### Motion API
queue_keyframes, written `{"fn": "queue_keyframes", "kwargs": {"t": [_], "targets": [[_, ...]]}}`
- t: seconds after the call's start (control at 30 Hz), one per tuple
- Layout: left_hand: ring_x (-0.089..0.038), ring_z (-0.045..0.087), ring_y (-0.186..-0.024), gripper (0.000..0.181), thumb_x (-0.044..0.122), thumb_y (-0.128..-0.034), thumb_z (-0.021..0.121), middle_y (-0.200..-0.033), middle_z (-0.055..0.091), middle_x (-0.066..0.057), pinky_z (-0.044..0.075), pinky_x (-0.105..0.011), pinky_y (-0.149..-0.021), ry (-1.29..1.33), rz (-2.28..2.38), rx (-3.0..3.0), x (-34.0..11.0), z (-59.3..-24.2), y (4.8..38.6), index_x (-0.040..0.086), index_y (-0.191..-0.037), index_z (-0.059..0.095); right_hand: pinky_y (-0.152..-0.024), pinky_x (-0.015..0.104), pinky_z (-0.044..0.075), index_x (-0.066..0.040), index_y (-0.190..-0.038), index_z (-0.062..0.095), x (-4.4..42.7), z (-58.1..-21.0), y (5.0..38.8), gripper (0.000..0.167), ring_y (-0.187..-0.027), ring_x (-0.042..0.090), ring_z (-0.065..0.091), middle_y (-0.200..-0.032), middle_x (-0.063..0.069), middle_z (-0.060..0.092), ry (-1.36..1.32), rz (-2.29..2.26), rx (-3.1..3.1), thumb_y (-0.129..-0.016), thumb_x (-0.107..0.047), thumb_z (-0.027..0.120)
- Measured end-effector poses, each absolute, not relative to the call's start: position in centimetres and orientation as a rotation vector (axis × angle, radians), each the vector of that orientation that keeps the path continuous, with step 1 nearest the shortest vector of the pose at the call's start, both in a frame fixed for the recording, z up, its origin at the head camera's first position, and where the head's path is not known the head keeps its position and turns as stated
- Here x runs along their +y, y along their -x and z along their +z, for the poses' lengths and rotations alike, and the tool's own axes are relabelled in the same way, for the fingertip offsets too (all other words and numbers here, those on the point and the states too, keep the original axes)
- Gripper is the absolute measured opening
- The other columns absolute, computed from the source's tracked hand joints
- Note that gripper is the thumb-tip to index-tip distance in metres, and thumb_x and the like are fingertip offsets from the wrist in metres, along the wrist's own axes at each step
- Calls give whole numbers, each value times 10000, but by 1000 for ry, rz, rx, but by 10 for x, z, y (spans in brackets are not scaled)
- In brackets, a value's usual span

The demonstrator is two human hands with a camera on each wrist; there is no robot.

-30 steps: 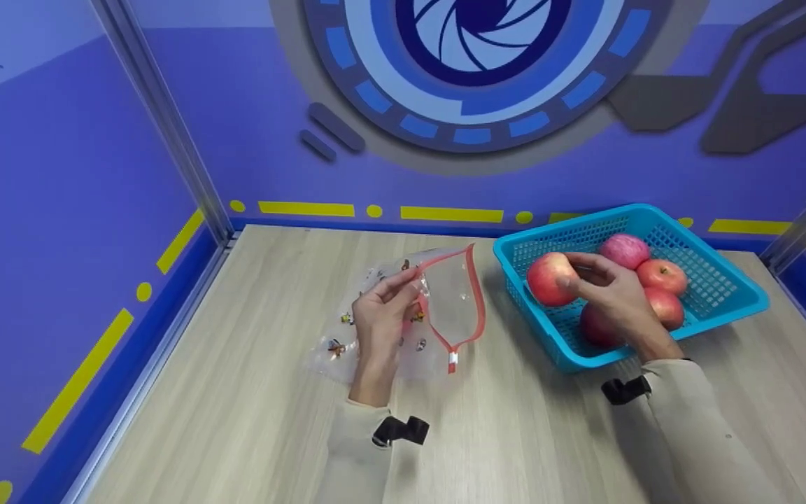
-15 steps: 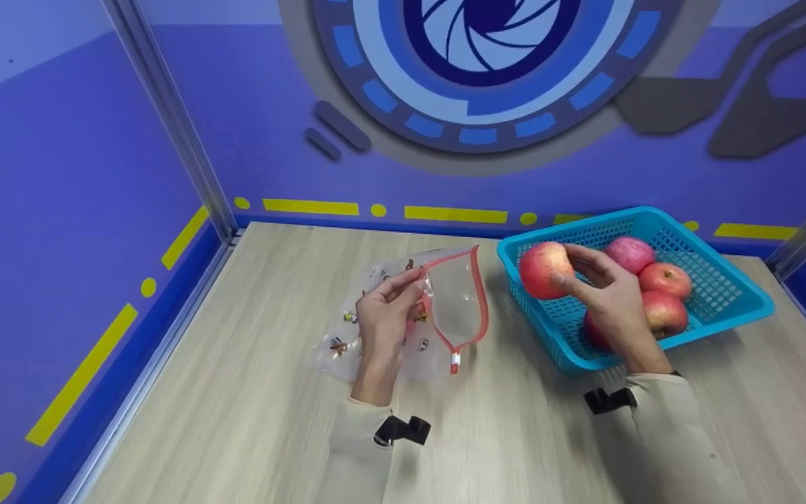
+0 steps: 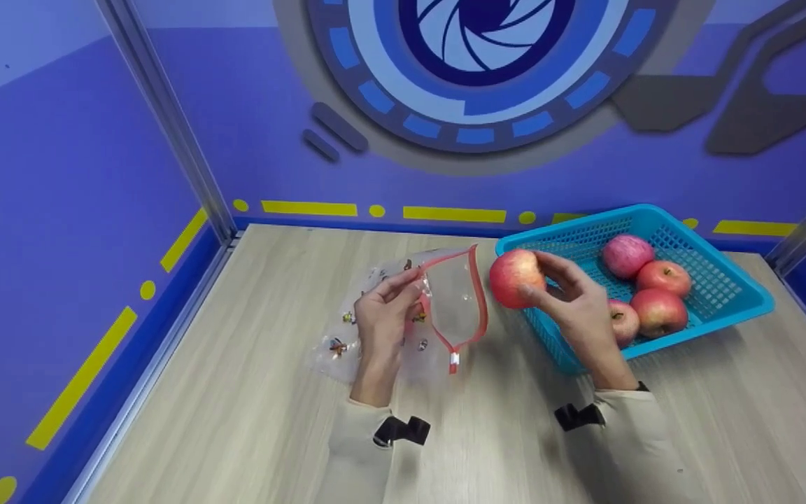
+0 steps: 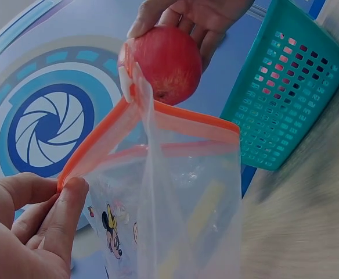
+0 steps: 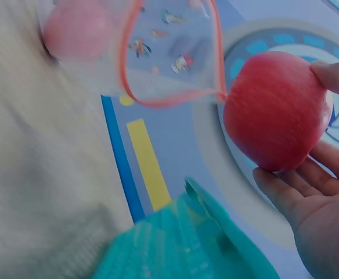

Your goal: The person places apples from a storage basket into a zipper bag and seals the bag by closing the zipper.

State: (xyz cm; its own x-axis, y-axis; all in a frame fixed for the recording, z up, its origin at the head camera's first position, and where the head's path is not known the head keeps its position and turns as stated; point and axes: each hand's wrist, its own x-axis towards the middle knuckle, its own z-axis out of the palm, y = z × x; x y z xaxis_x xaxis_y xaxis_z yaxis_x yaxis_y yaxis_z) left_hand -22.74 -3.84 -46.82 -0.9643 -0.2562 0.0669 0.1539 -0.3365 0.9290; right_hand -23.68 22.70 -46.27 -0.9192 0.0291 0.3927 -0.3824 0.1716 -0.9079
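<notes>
The left hand [image 3: 383,315] pinches the orange-red zip edge of a clear printed bag [image 3: 455,301], whose mouth gapes toward the right. In the left wrist view the same hand [image 4: 36,224] holds the bag [image 4: 193,197] by its rim. A red apple [image 3: 515,278] is gripped by the right hand [image 3: 578,315], above the basket's left edge and just right of the bag's mouth. The right wrist view shows this apple [image 5: 277,110] outside the bag [image 5: 172,52], in the fingers of the right hand [image 5: 326,203]. A blurred pink-red round shape [image 5: 79,29] shows through the bag there.
A blue plastic basket [image 3: 732,280] at the right holds several apples, among them a pinkish one [image 3: 627,256]. It stands on the wooden table [image 3: 235,392] near the blue back wall. A metal post [image 3: 179,133] rises at the back left corner.
The right hand has carried its apple leftward from over the basket toward the bag's mouth, uncovering another apple in the basket. The left hand and the bag have stayed nearly still.
</notes>
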Motion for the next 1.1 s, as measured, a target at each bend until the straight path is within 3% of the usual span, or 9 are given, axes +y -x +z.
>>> {"fn": "queue_keyframes", "kwargs": {"t": [0.2,0.57,0.9,1.1], "targets": [[-207,758,-924,230,52,-947,809,-1120,781,-133,622,-291,-786,-149,-2383,-1635,-37,-466,227,17,-1174,801,-1007,226,522,10,-1476,581,209,-470,233,603,-1315,208,575,-1452,125,613,-396,1766,-2144,-923,-1,821],[-230,759,-911,224,53,-947,810,-1106,775,-155,625,-305,-787,-138,-2423,-1572,-37,-465,226,6,-1165,798,-1016,225,512,1,-1485,574,184,-490,226,656,-1302,287,585,-1459,137,593,-452,1676,-2187,-899,-57,864],[-220,759,-861,239,33,-951,800,-1093,771,-180,623,-285,-763,-121,-2417,-1540,-36,-462,226,-33,-1180,779,-1075,418,502,16,-1474,584,166,-496,224,683,-1324,320,587,-1472,163,586,-454,1544,-2238,-884,-129,895],[-205,751,-841,222,-10,-941,793,-1086,772,-182,622,-276,-740,-128,-2430,-1494,-36,-461,224,-37,-1161,783,-1081,452,494,20,-1469,587,160,-499,224,691,-1329,337,585,-1472,172,582,-461,1526,-2248,-875,-135,904]]}}
